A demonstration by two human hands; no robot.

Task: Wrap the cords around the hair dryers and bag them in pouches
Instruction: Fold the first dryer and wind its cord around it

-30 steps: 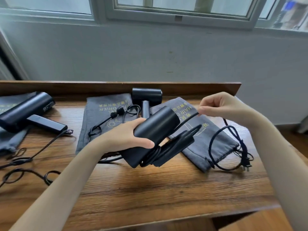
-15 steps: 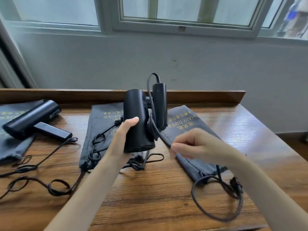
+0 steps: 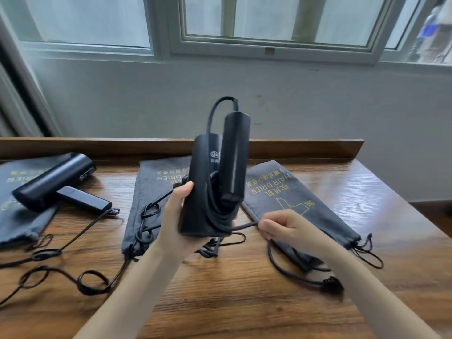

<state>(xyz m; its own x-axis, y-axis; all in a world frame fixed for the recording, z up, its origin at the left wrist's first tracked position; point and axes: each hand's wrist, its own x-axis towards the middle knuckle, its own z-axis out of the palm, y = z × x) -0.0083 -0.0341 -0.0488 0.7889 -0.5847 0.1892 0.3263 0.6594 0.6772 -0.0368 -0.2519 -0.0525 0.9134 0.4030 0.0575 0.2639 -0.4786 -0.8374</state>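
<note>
Your left hand (image 3: 177,217) grips the folded hair dryer (image 3: 199,192) upright, the counter (image 3: 244,302) below it, its cord (image 3: 244,226) coiled round its lower end. Just right of the hair dryer, your right hand (image 3: 281,227) pinches the cord taut. Behind it lie the middle pouch (image 3: 152,192) and the right pouch (image 3: 296,192); the second dryer (image 3: 53,182) lies far to its left

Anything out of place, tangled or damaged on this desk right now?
Nothing damaged or spilled. The only untidy part is at left: an unwrapped hair dryer lies partly on a pouch, and loose black cords sprawl in kinked loops across the table.
</note>
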